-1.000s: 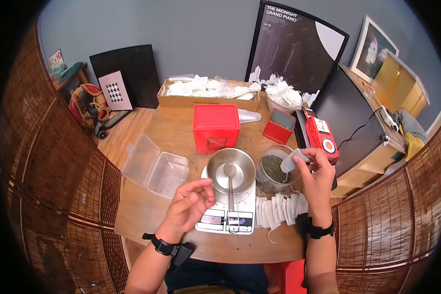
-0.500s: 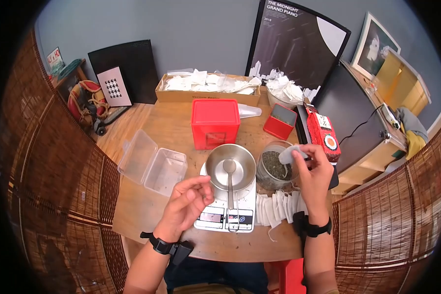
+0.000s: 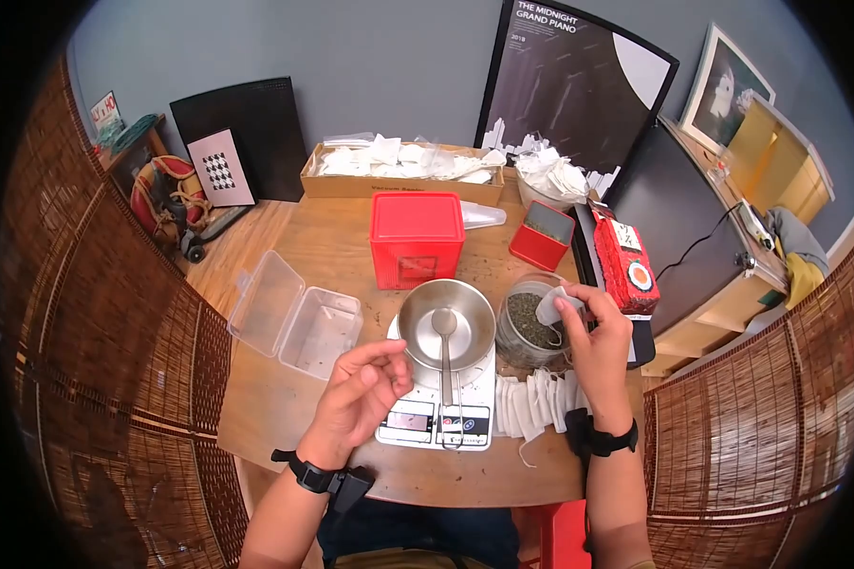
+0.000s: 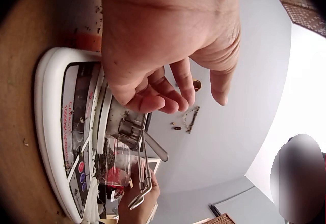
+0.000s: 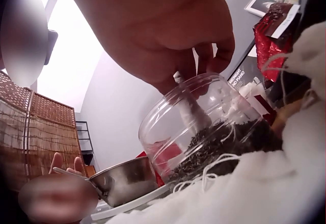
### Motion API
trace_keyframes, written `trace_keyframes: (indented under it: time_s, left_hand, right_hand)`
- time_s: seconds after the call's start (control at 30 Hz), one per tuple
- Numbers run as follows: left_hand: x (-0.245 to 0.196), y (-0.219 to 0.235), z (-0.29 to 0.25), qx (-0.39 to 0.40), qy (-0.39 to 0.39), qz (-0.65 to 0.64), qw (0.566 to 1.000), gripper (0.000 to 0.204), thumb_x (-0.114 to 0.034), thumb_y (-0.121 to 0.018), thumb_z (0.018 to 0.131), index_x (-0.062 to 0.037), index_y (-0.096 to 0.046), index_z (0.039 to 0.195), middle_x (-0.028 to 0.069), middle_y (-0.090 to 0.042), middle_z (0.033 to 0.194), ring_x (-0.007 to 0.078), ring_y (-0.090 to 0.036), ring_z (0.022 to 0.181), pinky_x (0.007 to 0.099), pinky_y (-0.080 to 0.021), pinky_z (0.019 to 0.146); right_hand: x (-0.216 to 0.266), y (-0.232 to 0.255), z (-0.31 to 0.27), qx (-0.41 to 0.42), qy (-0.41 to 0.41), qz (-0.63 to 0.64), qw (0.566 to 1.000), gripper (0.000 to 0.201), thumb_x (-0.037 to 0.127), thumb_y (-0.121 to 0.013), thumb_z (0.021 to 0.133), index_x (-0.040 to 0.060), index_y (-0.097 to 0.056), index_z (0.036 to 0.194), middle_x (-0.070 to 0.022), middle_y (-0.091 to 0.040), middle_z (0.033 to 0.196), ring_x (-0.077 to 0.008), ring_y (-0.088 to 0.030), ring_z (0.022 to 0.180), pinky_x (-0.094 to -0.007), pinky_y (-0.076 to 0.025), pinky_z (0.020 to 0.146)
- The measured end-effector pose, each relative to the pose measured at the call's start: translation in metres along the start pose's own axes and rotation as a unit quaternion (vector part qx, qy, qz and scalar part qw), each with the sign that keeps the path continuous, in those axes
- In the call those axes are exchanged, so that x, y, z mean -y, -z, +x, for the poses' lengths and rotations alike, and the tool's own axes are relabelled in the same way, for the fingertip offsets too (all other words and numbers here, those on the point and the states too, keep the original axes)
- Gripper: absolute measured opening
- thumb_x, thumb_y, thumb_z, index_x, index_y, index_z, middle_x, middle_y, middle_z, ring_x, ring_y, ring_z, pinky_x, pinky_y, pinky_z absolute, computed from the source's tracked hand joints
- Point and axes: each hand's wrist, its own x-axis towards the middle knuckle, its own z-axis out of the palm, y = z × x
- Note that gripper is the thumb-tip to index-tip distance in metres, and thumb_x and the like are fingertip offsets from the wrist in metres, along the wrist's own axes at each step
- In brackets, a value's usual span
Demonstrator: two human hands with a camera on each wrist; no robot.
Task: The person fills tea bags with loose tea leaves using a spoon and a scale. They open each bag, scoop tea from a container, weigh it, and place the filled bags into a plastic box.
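My right hand (image 3: 603,346) pinches a small white drawstring tea bag (image 3: 547,306) at the mouth of a clear jar (image 3: 515,353) of dark dried tea leaves. In the right wrist view, the lower end of the tea bag (image 5: 192,113) is down at the leaves (image 5: 214,140). My left hand (image 3: 359,398), fingers loosely curled, holds nothing. It hovers by the left front of a steel pan (image 3: 473,332) standing on a white kitchen scale (image 3: 482,410). A metal spoon (image 3: 447,365) rests in the pan, its handle pointing toward me.
Filled white bags (image 3: 531,403) lie in a row before the jar. Left of the scale sits an open plastic box (image 3: 318,337). Behind stand a red tin (image 3: 416,237), a smaller open red tin (image 3: 541,242), a cardboard box (image 3: 399,187) of white bags and a red packet (image 3: 631,270).
My right hand has shifted slightly left and downward, bringing the tea bag further over the jar and tilting it. The left hand has stayed nearly still.
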Motion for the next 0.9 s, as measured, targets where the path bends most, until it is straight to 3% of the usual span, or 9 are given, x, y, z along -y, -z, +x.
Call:
trace_keyframes:
  time_s: [0.13,0.27,0.33,0.47,0.53,0.57,0.67,0.73,0.9]
  left_hand:
    - [-0.001,-0.001,0.000,0.000,0.000,0.002,1.000,0.049,-0.024,-0.079,0.100,0.0016,-0.069,0.141,0.0098,-0.071,0.109,0.0204,-0.064,0.100,0.0341,-0.054,0.092]
    - [0.000,-0.001,0.000,-0.004,0.002,0.003,1.000,0.049,-0.024,-0.079,0.101,0.0015,-0.068,0.141,0.0097,-0.071,0.108,0.0200,-0.064,0.099,0.0340,-0.053,0.092]
    - [0.000,-0.001,0.000,-0.002,0.001,0.002,1.000,0.049,-0.024,-0.078,0.101,0.0015,-0.068,0.141,0.0095,-0.071,0.108,0.0198,-0.064,0.099,0.0339,-0.053,0.092]
    - [-0.001,-0.002,0.000,-0.001,0.001,0.002,1.000,0.048,-0.024,-0.078,0.101,0.0016,-0.068,0.141,0.0092,-0.071,0.108,0.0194,-0.064,0.099,0.0336,-0.053,0.093]
    - [-0.001,-0.002,0.000,-0.003,0.000,0.003,1.000,0.048,-0.024,-0.078,0.101,0.0016,-0.068,0.141,0.0092,-0.071,0.108,0.0193,-0.064,0.099,0.0335,-0.053,0.093]
    - [-0.001,-0.002,0.000,-0.004,0.000,0.003,1.000,0.048,-0.024,-0.078,0.101,0.0017,-0.068,0.141,0.0092,-0.071,0.108,0.0192,-0.064,0.099,0.0334,-0.053,0.093]
    - [-0.001,-0.003,0.001,-0.003,0.001,0.003,1.000,0.049,-0.024,-0.078,0.101,0.0018,-0.068,0.141,0.0091,-0.071,0.108,0.0189,-0.064,0.099,0.0333,-0.053,0.093]
    - [-0.001,-0.003,0.001,-0.004,0.001,0.004,1.000,0.049,-0.024,-0.078,0.101,0.0018,-0.068,0.141,0.0091,-0.071,0.107,0.0189,-0.064,0.099,0.0332,-0.053,0.093]
    - [-0.002,0.001,-0.001,-0.008,0.014,0.028,0.999,0.050,-0.032,-0.081,0.099,-0.0025,-0.070,0.139,0.0081,-0.070,0.109,0.0201,-0.061,0.103,0.0345,-0.049,0.092]
  right_hand:
    - [-0.002,0.006,0.001,0.024,0.056,-0.032,0.998,0.029,0.009,-0.079,0.097,-0.0017,-0.076,0.124,-0.0176,-0.080,0.116,-0.0291,-0.071,0.097,-0.0383,-0.056,0.090]
    - [0.004,0.012,0.001,0.031,0.044,-0.030,0.998,0.030,0.011,-0.073,0.101,-0.0010,-0.075,0.129,-0.0190,-0.078,0.117,-0.0307,-0.069,0.102,-0.0387,-0.054,0.094]
    - [0.001,0.014,0.000,0.068,-0.017,-0.012,0.997,0.033,0.007,-0.066,0.103,-0.0009,-0.072,0.134,-0.0200,-0.075,0.119,-0.0314,-0.069,0.103,-0.0383,-0.054,0.094]
    - [-0.003,0.018,-0.002,0.115,-0.035,-0.020,0.993,0.039,0.003,-0.060,0.102,-0.0008,-0.068,0.141,-0.0196,-0.073,0.114,-0.0322,-0.068,0.100,-0.0380,-0.054,0.094]
    - [-0.009,0.017,-0.002,0.099,0.066,-0.033,0.992,0.043,0.000,-0.057,0.100,-0.0010,-0.065,0.143,-0.0194,-0.070,0.111,-0.0332,-0.066,0.096,-0.0383,-0.053,0.091]
    - [-0.011,0.015,-0.002,0.099,0.066,-0.033,0.992,0.043,0.000,-0.057,0.100,-0.0010,-0.065,0.143,-0.0194,-0.070,0.111,-0.0332,-0.066,0.096,-0.0383,-0.053,0.091]
    - [-0.010,0.014,-0.002,0.079,0.094,-0.009,0.992,0.042,-0.003,-0.059,0.099,-0.0011,-0.066,0.140,-0.0170,-0.068,0.106,-0.0281,-0.065,0.090,-0.0356,-0.053,0.085]
    - [-0.002,0.015,-0.003,0.052,0.014,0.003,0.999,0.038,-0.004,-0.064,0.097,-0.0007,-0.068,0.135,-0.0136,-0.068,0.108,-0.0209,-0.065,0.091,-0.0308,-0.052,0.080]
    - [-0.021,0.004,-0.005,-0.013,-0.013,0.048,0.999,0.024,-0.001,-0.074,0.096,-0.0003,-0.071,0.120,-0.0084,-0.071,0.099,-0.0135,-0.063,0.085,-0.0273,-0.050,0.075]
